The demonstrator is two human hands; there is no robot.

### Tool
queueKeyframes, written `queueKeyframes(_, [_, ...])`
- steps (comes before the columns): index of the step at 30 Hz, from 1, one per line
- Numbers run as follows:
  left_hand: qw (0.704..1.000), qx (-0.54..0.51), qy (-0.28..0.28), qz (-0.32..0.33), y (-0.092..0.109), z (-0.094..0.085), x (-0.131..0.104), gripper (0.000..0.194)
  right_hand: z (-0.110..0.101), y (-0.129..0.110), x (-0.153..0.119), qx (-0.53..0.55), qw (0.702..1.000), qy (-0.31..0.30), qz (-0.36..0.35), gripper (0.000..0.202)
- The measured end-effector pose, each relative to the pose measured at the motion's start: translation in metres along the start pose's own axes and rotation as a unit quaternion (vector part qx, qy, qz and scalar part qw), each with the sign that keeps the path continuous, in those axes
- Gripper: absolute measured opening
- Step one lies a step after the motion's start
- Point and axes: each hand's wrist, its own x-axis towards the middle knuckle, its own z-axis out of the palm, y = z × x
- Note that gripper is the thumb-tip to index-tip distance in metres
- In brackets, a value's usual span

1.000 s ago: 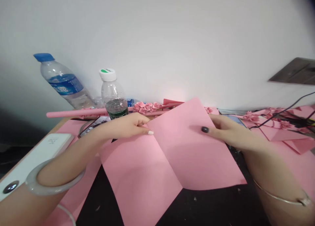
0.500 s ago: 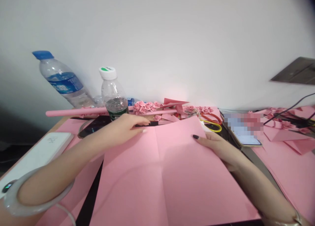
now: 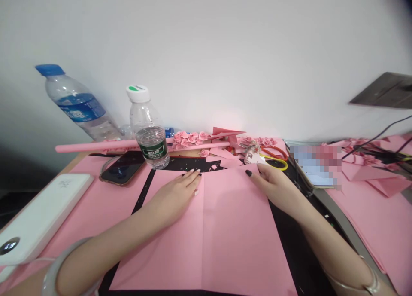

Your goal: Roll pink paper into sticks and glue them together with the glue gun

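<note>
Left fingers (image 3: pixel 191 180) lay open beside the crease (image 3: pixel 203 231); right fingers (image 3: pixel 258 180) pinched the pink sheet (image 3: pixel 240 240) at its far corner. Lifted a second earlier, sheet now spread over black surface (image 3: pixel 291 240), likely steadier.

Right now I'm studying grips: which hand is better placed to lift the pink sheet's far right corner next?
Probably the right hand: it holds the creased pink paper near that corner, thumb on top. The left hand lies palm-down on the left half.

The bright wall (image 3: pixel 206 59) dims leftward, perhaps blurring.
</note>
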Motion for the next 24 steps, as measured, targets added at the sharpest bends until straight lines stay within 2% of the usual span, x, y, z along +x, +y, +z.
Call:
queueKeyframes(2, [1.0, 0.014, 0.0, 0.0, 0.0, 0.0, 0.0, 0.04, 0.005, 0.002, 0.009, -0.08, 0.996, 0.047, -0.016, 0.03])
queueKeyframes(4, [1.0, 0.03, -0.002, -0.006, 0.0, 0.0, -0.001, 0.041, 0.011, 0.004, 0.013, -0.111, 0.991, 0.063, -0.027, 0.031])
queueKeyframes(12, [0.998, 0.059, -0.013, -0.025, 0.001, 0.002, 0.0, 0.043, 0.028, 0.0, 0.009, -0.134, 0.989, 0.059, -0.035, 0.029])
queueKeyframes(17, [0.999, 0.04, 0.004, -0.035, 0.001, 0.006, -0.001, 0.043, 0.029, 0.006, 0.003, -0.177, 0.982, 0.056, -0.011, 0.032])
queueKeyframes(24, [0.995, 0.095, 0.011, -0.031, 0.001, 0.014, -0.003, 0.043, 0.032, 0.006, 0.003, -0.264, 0.964, 0.027, 0.031, 0.028])
